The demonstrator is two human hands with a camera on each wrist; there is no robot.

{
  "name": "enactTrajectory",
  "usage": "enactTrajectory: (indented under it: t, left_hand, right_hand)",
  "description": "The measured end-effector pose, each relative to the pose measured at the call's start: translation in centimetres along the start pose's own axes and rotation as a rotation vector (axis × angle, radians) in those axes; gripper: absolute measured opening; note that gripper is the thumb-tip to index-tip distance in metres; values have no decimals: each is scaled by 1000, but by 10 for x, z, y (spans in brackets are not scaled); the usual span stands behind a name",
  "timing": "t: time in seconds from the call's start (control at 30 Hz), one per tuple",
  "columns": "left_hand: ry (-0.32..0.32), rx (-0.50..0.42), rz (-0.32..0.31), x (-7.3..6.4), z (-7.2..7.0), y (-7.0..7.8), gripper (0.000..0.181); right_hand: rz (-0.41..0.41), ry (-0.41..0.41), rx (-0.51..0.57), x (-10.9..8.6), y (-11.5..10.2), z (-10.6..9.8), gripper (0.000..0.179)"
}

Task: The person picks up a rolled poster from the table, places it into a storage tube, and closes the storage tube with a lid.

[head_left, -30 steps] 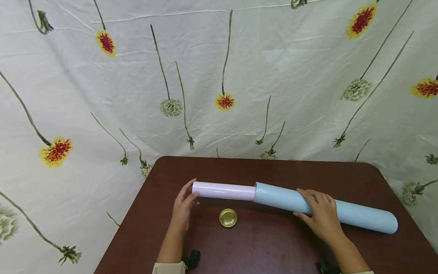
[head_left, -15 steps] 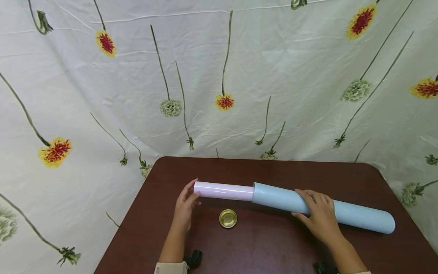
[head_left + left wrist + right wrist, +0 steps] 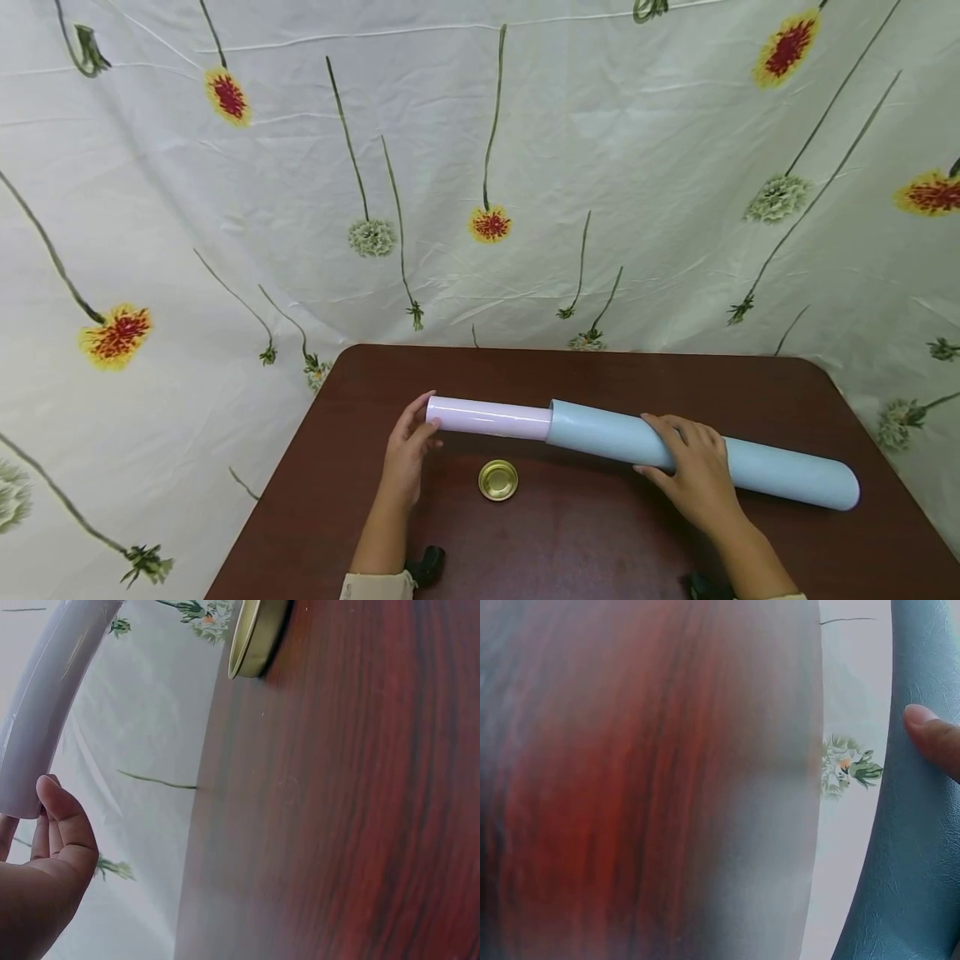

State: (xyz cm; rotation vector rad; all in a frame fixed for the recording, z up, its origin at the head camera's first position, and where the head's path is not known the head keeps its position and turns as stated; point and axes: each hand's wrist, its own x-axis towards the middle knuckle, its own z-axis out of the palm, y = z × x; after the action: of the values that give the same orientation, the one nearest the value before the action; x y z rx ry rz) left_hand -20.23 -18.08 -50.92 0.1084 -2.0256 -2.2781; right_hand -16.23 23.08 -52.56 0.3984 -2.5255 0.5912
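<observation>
A glossy pale lilac tube [image 3: 487, 418] sticks out of the open left end of a wider light blue tube [image 3: 787, 471]; its right part is hidden inside. My left hand [image 3: 408, 450] pinches the lilac tube's left end between thumb and fingers, which the left wrist view also shows at the tube's lower end [image 3: 22, 780]. Around the middle of the blue tube my right hand [image 3: 693, 471] grips from above, thumb on the near side. In the right wrist view only the thumb [image 3: 934, 735] shows against the blue surface [image 3: 907, 855].
A round gold-coloured lid [image 3: 498, 481] lies on the dark reddish-brown table [image 3: 540, 542], just in front of the lilac tube. Behind the table hangs a white cloth [image 3: 420, 167] printed with flowers.
The blue tube has slid left with my right hand, so less of the lilac tube shows. My left hand has shifted only slightly right, keeping its pinch.
</observation>
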Motion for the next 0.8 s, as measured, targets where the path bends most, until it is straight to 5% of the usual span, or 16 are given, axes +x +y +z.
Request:
enactTrajectory:
  t: [0.8]
  left_hand:
    - [-31, -1, 1, 5, 7, 0, 45]
  right_hand:
    - [9, 7, 6, 2, -4, 1, 87]
